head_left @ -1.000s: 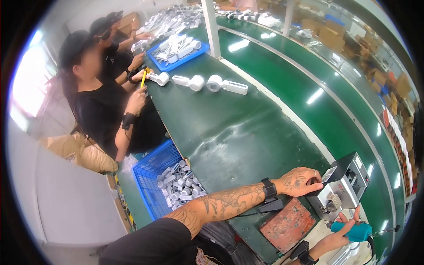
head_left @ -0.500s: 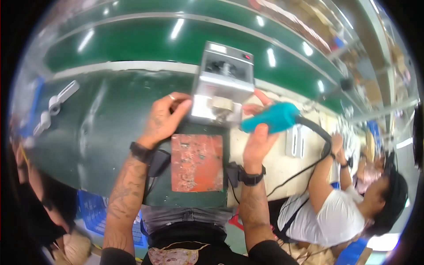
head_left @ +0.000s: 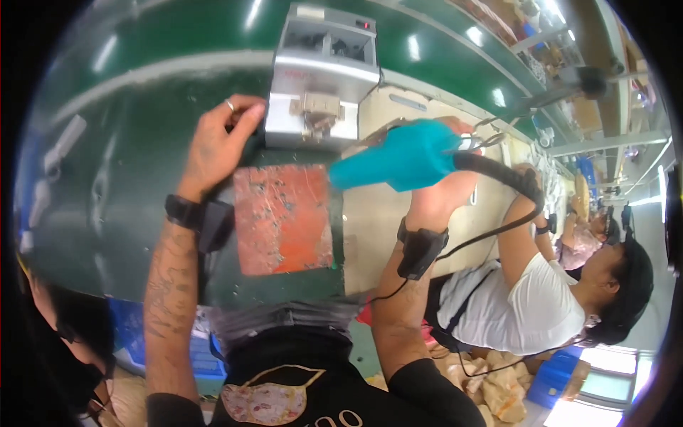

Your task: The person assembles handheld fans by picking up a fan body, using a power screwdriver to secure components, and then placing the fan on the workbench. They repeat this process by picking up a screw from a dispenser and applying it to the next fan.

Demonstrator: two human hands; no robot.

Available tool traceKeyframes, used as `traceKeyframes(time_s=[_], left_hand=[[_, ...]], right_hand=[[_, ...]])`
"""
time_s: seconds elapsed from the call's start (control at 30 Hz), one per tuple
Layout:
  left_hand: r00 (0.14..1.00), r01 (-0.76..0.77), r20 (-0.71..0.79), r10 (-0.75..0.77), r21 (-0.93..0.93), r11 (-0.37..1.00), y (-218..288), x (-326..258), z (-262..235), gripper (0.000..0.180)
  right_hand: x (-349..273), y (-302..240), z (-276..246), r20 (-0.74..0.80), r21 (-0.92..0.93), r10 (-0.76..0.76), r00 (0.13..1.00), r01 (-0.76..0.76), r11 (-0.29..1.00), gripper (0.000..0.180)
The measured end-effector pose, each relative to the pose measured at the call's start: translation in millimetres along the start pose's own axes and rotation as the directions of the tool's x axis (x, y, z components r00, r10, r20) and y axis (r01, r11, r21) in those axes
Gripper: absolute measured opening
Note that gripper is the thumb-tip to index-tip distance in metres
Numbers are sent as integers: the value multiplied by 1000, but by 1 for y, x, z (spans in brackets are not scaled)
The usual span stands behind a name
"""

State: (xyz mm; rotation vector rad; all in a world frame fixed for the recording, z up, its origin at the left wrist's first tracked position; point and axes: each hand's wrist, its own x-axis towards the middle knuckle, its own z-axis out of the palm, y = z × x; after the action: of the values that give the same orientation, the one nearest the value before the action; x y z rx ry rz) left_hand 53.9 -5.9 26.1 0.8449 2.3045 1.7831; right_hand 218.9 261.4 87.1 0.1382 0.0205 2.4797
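My right hand (head_left: 445, 196) is wrapped round a teal electric screwdriver (head_left: 395, 156) with a thick black cord. The tool lies nearly level, its narrow tip pointing left near the far right corner of a worn red mat (head_left: 284, 220). Beyond the mat stands a grey box-shaped machine, seemingly a screw feeder (head_left: 320, 78), with a clear window and a small metal block at its front. Close against its left side is my left hand (head_left: 217, 146), fingers curled and thumb meeting the fingertips. Whatever those fingers hold, if anything, is hidden.
White plastic parts (head_left: 57, 160) lie on the dark green table at the left. A pale board (head_left: 384, 235) covers the table's right part. A person in a white shirt (head_left: 509, 306) works close on my right; another person's arm shows at lower left. A blue crate (head_left: 131, 334) stands below the table.
My right hand has drawn the screwdriver back from the machine's front toward the mat. My left hand stays beside the machine. The whole view has shifted, so the machine sits higher in it.
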Motion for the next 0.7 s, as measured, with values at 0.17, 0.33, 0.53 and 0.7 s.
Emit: traceKeyframes(time_s=[0.17, 0.33, 0.53, 0.7], left_hand=[[999, -3, 33, 0, 90, 996, -2, -1, -13, 39], [999, -40, 39, 35, 127, 991, -5, 2, -13, 39], [988, 154, 90, -127, -483, 862, -6, 4, -22, 48], [977, -19, -10, -214, -999, -40, 7, -5, -56, 43]], right_hand=[[4, -39, -8, 6, -201, 2, 1000, -1, 980, 22], [-10, -23, 11, -15, -30, 136, 991, -136, 990, 14], [17, 16, 0, 247, -144, 274, 930, -245, 959, 32], [-3, 24, -12, 216, -586, 37, 976, 99, 804, 26]])
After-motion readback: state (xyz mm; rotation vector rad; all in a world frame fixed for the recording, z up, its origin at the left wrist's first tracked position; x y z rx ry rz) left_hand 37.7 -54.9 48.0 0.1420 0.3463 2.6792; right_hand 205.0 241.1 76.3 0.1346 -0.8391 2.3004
